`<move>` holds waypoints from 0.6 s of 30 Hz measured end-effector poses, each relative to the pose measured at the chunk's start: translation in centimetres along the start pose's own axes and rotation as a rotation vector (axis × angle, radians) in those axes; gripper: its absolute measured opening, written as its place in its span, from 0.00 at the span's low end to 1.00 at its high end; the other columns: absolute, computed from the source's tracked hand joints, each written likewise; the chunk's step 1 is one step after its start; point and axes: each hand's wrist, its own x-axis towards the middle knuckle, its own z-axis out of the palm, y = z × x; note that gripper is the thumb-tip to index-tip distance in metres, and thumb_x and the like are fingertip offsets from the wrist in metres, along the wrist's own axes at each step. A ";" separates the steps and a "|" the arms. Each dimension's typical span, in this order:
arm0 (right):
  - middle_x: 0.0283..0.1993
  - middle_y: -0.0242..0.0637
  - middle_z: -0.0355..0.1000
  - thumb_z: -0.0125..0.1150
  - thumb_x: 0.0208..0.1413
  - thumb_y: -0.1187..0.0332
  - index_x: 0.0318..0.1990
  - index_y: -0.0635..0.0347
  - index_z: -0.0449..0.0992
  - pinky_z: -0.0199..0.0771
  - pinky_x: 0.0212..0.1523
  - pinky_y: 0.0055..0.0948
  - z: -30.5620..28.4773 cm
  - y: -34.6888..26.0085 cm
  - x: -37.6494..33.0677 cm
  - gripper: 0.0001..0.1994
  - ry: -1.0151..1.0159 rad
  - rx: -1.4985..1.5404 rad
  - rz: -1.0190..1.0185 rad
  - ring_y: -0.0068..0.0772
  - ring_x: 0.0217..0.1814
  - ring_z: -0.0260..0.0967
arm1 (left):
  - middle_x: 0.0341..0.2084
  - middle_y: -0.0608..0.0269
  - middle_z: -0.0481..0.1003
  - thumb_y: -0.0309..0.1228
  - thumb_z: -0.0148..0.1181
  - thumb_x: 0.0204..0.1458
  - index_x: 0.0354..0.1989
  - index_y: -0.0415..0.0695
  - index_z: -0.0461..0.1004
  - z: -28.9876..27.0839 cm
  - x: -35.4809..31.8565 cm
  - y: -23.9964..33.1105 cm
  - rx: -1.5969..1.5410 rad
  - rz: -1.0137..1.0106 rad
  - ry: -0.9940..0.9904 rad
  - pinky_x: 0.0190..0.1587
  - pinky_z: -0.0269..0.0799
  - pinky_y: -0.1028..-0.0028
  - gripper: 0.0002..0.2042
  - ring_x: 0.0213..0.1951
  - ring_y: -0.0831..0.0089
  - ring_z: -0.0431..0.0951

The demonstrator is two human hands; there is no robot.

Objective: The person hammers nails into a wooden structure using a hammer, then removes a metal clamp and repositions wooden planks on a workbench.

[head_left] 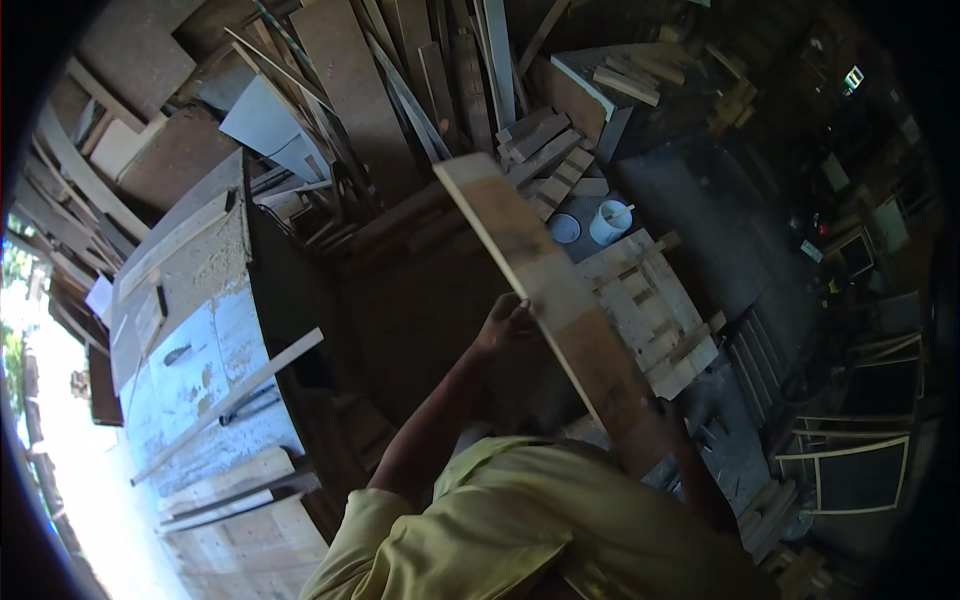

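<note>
left hand (pixel 505 322) grips the long plank's (pixel 545 290) left edge, plank tilted.

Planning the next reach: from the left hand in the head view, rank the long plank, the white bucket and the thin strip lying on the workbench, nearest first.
1. Long plank: held by the left hand, touching it.
2. White bucket: on the floor, up and to the right.
3. Thin strip: across the workbench, far to the left.
</note>
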 end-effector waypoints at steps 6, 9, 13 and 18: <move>0.40 0.56 0.76 0.46 0.63 0.44 0.55 0.65 0.67 0.73 0.43 0.49 9.1 7.0 7.0 0.29 0.024 -0.306 0.264 0.60 0.43 0.75 | 0.46 0.63 0.72 0.49 0.55 0.61 0.65 0.47 0.59 -11.4 4.9 2.4 0.381 -0.293 -0.155 0.45 0.74 0.71 0.29 0.45 0.74 0.76; 0.41 0.58 0.75 0.43 0.64 0.45 0.63 0.63 0.57 0.72 0.42 0.52 13.7 12.2 8.2 0.32 0.071 -0.327 0.351 0.62 0.43 0.74 | 0.44 0.67 0.75 0.43 0.58 0.61 0.61 0.48 0.66 -18.0 4.5 2.0 0.449 -0.338 -0.011 0.34 0.74 0.75 0.22 0.36 0.77 0.77; 0.35 0.56 0.77 0.40 0.64 0.43 0.68 0.64 0.49 0.72 0.33 0.53 17.4 14.9 8.8 0.36 0.277 -0.284 0.352 0.62 0.37 0.75 | 0.41 0.65 0.76 0.43 0.59 0.60 0.61 0.46 0.67 -24.3 3.7 0.0 0.448 -0.441 0.112 0.34 0.75 0.75 0.23 0.37 0.77 0.77; 0.41 0.54 0.76 0.55 0.57 0.44 0.61 0.72 0.62 0.73 0.39 0.47 17.7 8.1 16.1 0.37 0.252 0.137 0.521 0.51 0.40 0.76 | 0.47 0.60 0.77 0.40 0.59 0.58 0.56 0.45 0.73 -31.4 2.8 -2.7 0.710 -0.404 0.159 0.41 0.76 0.74 0.20 0.41 0.73 0.78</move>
